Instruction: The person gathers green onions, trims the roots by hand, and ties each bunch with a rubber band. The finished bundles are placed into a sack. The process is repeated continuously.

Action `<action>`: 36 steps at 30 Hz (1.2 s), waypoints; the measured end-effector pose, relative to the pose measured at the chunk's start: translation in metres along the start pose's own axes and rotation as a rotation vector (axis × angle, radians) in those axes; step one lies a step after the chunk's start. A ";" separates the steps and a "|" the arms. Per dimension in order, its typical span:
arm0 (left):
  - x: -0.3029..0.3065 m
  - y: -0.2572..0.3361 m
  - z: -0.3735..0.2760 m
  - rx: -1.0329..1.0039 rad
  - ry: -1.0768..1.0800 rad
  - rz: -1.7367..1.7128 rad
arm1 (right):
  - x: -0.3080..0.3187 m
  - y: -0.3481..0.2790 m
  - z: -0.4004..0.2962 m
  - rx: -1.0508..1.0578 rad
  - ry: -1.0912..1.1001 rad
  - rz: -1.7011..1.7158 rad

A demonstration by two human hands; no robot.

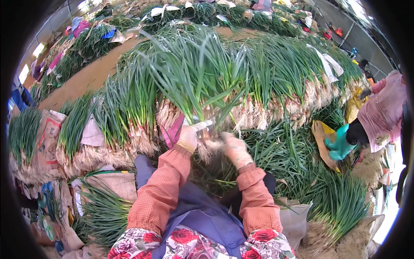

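Observation:
My left hand [188,137], in a pale glove, is closed around the lower stalks of a bunch of scallion-like plants [190,87]. Their long green leaves fan upward and away from me. Pale stringy roots [203,152] hang below the grip. Just to the right of these roots is my right hand [235,149], also gloved and blurred by motion. Whether its fingers grip any roots or leaves cannot be made out. A strip of pink cloth [173,132] shows beside my left hand.
A long row of similar bunches [271,74] curves across in front, roots towards me. Loose green leaves [284,152] cover the ground at right. A co-worker in teal boots [339,142] stands at far right. More bunches [106,210] [339,200] lie on both sides of me.

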State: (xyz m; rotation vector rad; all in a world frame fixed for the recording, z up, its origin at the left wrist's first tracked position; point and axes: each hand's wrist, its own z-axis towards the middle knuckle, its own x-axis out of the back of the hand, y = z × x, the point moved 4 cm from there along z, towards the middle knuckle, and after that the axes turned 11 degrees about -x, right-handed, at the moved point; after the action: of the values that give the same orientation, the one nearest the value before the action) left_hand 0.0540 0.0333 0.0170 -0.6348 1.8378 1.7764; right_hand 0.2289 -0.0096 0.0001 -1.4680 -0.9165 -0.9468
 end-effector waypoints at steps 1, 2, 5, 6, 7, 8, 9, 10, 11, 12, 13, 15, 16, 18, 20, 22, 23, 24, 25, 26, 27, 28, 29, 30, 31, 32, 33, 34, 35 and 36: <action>0.005 0.010 -0.002 -0.034 -0.019 -0.025 | 0.008 0.013 0.005 -0.053 -0.053 -0.064; 0.016 0.014 -0.005 0.041 -0.051 -0.016 | 0.019 0.009 0.007 0.040 0.177 0.108; 0.033 0.017 -0.010 0.082 -0.048 -0.051 | 0.043 -0.017 0.014 0.188 0.410 0.655; 0.042 0.020 -0.015 0.077 0.005 -0.070 | 0.051 -0.047 0.010 0.004 0.045 0.972; 0.037 0.021 -0.018 0.085 0.029 -0.098 | 0.052 -0.058 0.012 -0.056 -0.142 1.028; 0.033 0.021 -0.021 0.094 0.051 -0.122 | 0.045 -0.059 0.023 -0.058 -0.194 1.035; 0.040 0.020 -0.022 0.121 0.017 -0.125 | 0.040 -0.068 0.030 -0.047 -0.253 1.041; 0.050 0.019 -0.023 0.148 -0.017 -0.127 | 0.036 -0.073 0.029 -0.058 -0.286 1.042; 0.058 0.017 -0.024 0.176 -0.052 -0.130 | 0.034 -0.077 0.028 -0.069 -0.319 1.042; 0.058 0.019 -0.029 0.185 -0.020 -0.082 | 0.032 -0.083 0.027 -0.082 -0.351 1.040; 0.058 0.018 -0.028 0.187 -0.079 -0.113 | 0.017 -0.089 0.031 -0.027 -0.469 1.022; 0.059 0.018 -0.027 0.190 -0.194 -0.174 | -0.001 -0.106 0.022 0.105 -0.584 0.992; 0.058 0.019 -0.027 0.166 -0.145 -0.148 | -0.009 -0.104 0.021 0.127 -0.501 1.000; 0.055 0.022 -0.035 0.121 -0.045 -0.093 | -0.001 -0.100 0.020 0.485 0.011 0.632; 0.065 0.020 -0.036 0.097 0.040 -0.107 | 0.002 -0.079 0.037 0.295 0.095 0.870; 0.071 0.013 -0.037 0.118 -0.068 -0.202 | -0.006 -0.052 0.047 -0.177 -0.142 1.429; 0.068 0.011 -0.039 0.146 -0.092 -0.185 | -0.017 -0.061 0.055 -0.062 -0.223 1.408; 0.075 0.008 -0.042 0.165 -0.117 -0.104 | -0.013 -0.083 0.043 -0.130 -0.339 1.375; 0.063 0.008 -0.048 0.190 -0.141 -0.119 | -0.008 -0.098 0.031 -0.207 -0.444 1.337; 0.049 0.005 -0.053 0.207 -0.148 -0.100 | -0.020 -0.093 0.039 -0.174 -0.395 1.334; 0.048 0.004 -0.057 0.208 -0.133 -0.074 | -0.023 -0.098 0.033 -0.256 -0.343 1.480; 0.052 0.005 -0.055 0.158 -0.102 -0.052 | -0.026 -0.101 0.027 -0.269 -0.302 1.605; 0.056 0.005 -0.052 0.107 -0.072 -0.030 | -0.028 -0.101 0.022 -0.282 -0.258 1.729; 0.052 0.009 -0.053 -0.004 0.034 -0.024 | -0.029 -0.101 0.013 -0.232 -0.309 1.810; 0.062 0.007 -0.053 -0.016 0.045 -0.022 | -0.022 -0.105 0.003 -0.161 -0.360 1.891; 0.069 0.005 -0.050 -0.041 0.089 -0.105 | -0.012 -0.101 -0.002 -0.037 -0.233 1.921; 0.075 0.003 -0.047 -0.062 0.134 -0.189 | -0.002 -0.092 -0.007 0.083 -0.101 1.940; 0.080 0.003 -0.044 -0.075 0.197 -0.249 | 0.008 -0.070 -0.011 0.112 -0.038 2.081; 0.079 0.006 -0.043 -0.069 0.236 -0.262 | 0.020 -0.046 -0.014 0.144 0.027 2.221; 0.070 0.008 -0.045 -0.091 0.174 -0.182 | 0.038 -0.031 -0.017 0.129 0.158 2.331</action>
State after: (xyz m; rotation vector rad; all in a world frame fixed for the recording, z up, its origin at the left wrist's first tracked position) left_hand -0.0067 -0.0100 -0.0209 -0.9874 1.7542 1.7375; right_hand 0.2139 -0.0223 0.0479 -1.2439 0.9862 0.7553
